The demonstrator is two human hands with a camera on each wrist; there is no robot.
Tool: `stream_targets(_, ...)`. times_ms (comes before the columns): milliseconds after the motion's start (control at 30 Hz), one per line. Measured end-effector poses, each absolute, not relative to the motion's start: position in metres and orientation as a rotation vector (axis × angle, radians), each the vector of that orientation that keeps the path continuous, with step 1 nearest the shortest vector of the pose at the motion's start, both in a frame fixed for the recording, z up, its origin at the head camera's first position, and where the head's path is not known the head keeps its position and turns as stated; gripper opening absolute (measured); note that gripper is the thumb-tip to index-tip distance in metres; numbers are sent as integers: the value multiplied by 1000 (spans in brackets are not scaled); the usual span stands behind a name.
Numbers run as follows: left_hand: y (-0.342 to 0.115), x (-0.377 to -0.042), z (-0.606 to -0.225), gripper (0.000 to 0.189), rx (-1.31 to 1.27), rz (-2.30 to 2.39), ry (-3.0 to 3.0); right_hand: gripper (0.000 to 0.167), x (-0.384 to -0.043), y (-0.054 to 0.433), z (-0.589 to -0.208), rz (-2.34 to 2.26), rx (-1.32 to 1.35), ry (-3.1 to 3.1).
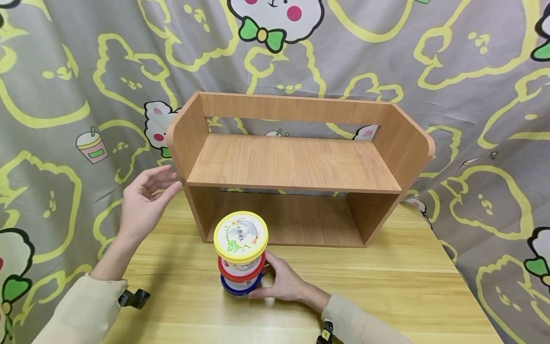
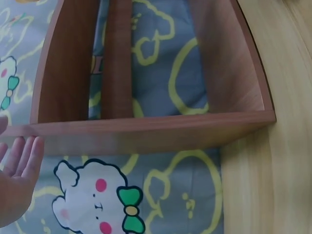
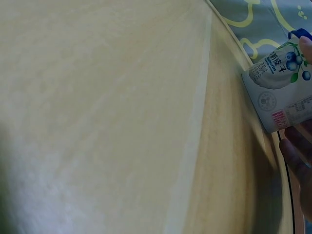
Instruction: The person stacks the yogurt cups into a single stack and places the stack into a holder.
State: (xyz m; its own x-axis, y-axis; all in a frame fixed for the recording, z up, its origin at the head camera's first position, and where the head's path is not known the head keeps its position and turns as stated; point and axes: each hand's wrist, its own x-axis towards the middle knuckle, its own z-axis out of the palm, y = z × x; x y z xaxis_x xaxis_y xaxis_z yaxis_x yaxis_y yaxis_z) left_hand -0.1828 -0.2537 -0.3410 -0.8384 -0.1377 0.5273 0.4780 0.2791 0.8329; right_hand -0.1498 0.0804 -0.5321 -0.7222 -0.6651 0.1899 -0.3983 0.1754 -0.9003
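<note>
In the head view, three tubs stand stacked in front of the wooden shelf (image 1: 292,162). On top is the yellow-lidded tub (image 1: 240,237), then the red-lidded tub (image 1: 242,273), with the blue-lidded tub (image 1: 241,288) lowest. My right hand (image 1: 285,283) grips the stack low from the right, thumb toward the near side. A blueberry picture marks the blue-lidded tub (image 3: 280,85) in the right wrist view, where only part of the hand shows. Beside the shelf's left side panel, my left hand (image 1: 146,203) is raised with loosely bent fingers and nothing in them.
The two-tier shelf stands on a light wooden table (image 1: 180,286). Behind it hangs a grey curtain (image 1: 120,76) with yellow outlines and cartoon bears. A dark wrist mount (image 1: 134,298) sits on the left sleeve.
</note>
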Motion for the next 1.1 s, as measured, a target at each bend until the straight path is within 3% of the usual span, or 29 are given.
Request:
stream_targets(500,-251,-189,-318,39,-264,-1393,-2196,80,-150,80,-532,-1569,-992,2221)
stream_targets(1100,-248,-200,-322,31,-257,-1448,-2095,79,-150,81,-534,-1561,-1013,2233)
